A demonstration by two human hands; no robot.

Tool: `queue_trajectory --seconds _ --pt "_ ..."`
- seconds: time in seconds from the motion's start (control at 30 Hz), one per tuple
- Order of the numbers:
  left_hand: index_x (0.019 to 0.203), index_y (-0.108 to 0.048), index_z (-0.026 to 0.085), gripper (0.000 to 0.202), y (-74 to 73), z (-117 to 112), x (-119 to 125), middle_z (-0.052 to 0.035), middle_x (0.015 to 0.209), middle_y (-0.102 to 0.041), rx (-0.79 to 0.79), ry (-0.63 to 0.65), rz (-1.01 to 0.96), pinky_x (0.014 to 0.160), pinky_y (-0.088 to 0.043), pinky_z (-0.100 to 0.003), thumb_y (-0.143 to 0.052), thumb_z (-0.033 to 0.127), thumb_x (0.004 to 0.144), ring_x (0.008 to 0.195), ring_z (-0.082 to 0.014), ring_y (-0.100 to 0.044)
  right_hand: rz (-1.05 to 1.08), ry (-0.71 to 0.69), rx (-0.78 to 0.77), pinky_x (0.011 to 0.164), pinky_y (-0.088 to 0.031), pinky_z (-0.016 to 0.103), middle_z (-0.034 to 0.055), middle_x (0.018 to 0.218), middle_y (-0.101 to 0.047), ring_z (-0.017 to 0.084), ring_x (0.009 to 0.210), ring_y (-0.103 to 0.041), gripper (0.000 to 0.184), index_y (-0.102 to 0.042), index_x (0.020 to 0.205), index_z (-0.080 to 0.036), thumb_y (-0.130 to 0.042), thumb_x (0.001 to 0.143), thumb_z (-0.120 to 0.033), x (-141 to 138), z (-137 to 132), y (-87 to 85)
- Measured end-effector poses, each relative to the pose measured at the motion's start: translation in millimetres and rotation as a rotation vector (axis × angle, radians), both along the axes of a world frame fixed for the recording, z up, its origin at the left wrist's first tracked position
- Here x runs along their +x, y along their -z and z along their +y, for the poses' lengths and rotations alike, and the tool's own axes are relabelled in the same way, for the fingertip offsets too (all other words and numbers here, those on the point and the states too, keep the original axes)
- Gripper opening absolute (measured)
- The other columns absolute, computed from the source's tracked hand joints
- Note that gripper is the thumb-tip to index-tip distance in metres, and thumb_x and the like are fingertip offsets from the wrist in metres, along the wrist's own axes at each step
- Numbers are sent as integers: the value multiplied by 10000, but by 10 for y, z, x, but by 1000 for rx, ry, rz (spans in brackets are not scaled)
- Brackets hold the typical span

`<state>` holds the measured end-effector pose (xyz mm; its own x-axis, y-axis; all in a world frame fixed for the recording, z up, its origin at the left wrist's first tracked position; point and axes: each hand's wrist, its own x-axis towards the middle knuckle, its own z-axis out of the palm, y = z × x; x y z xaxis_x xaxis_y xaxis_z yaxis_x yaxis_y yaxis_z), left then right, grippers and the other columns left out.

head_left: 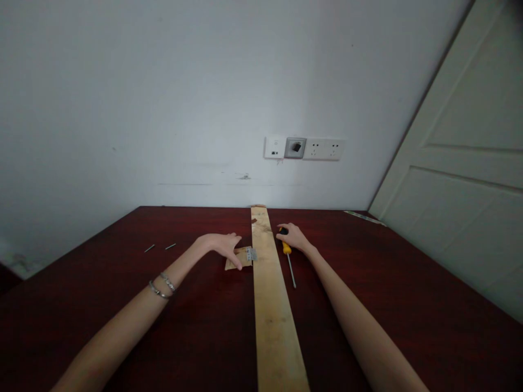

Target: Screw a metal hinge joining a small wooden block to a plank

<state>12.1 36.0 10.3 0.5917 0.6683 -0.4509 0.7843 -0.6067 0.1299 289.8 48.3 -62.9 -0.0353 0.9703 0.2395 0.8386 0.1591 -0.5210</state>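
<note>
My left hand (227, 245): thumb over small flat brown piece (246, 263), beside long pale wooden plank (273, 296); can't tell if pinching. Right hand (295, 237): curled round yellow-and-black-handled screwdriver (286, 249), right of plank; probably light, rigid, best held by handle.

In dim light, a scuffed white wall (163, 98) with sockets (322, 149) rises behind the dark red desk (81, 305), beside a pale panelled door (469, 190) on the right.

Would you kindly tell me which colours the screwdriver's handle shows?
The screwdriver handle is yellow and black, seen in the head view.
</note>
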Motion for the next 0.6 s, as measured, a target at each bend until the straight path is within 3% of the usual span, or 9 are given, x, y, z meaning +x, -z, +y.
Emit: queue_trajectory --seconds 0.13,0.23,0.43,0.6 --pt "1432 -155 5 1216 43 -13 -3 -264 1483 -79 -15 -4 21 1099 -180 -407 -668 645 534 1378 -364 -72 27 14 2 890 -416 299 111 1059 -618 228 981 -576 482 -632 1148 -166 -622 700 -344 -8 -10 2" --pt "1440 -164 64 1219 32 -59 4 -245 1493 -65 -10 -16 21 1080 -213 -443 -689 639 502 1372 -386 -77 63 16 15 911 -412 319 112 1055 -624 236 989 -578 470 -647 1124 -168 -622 689 -344 -11 -19 3" --pt "1423 -239 126 1175 -25 -160 -24 -213 1493 -150 -33 -8 -12 1057 -246 -442 -721 612 467 1352 -409 -134 202 55 29 916 -434 315 84 1064 -659 222 1004 -595 421 -674 1057 -167 -626 654 -281 13 -16 -25" --pt "1315 -383 122 951 14 -156 -28 -173 1328 -401 9 98 -87 979 -343 -371 -684 587 541 1219 -337 -355 374 103 2 704 -526 301 57 889 -708 207 805 -653 426 -682 1050 -155 -608 650 -282 70 -37 -148"
